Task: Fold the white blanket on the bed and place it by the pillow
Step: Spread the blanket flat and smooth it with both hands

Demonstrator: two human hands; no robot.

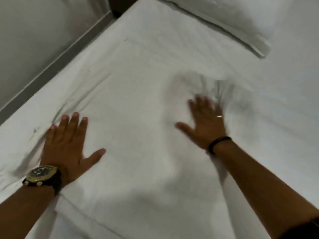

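Note:
The white blanket (138,104) lies spread flat over the bed, with a layered edge running across the lower left. My left hand (69,144), with a dark and gold watch on its wrist, rests flat on the blanket near its left side, fingers spread. My right hand (205,123) is also flat on the blanket with fingers apart; it is blurred, and the cloth is rumpled just beyond its fingertips. The white pillow (224,18) lies at the top right, apart from both hands.
A pale wall (34,40) with a grey skirting strip (57,62) runs along the bed's left edge. White sheet (284,118) stretches to the right of the blanket, below the pillow.

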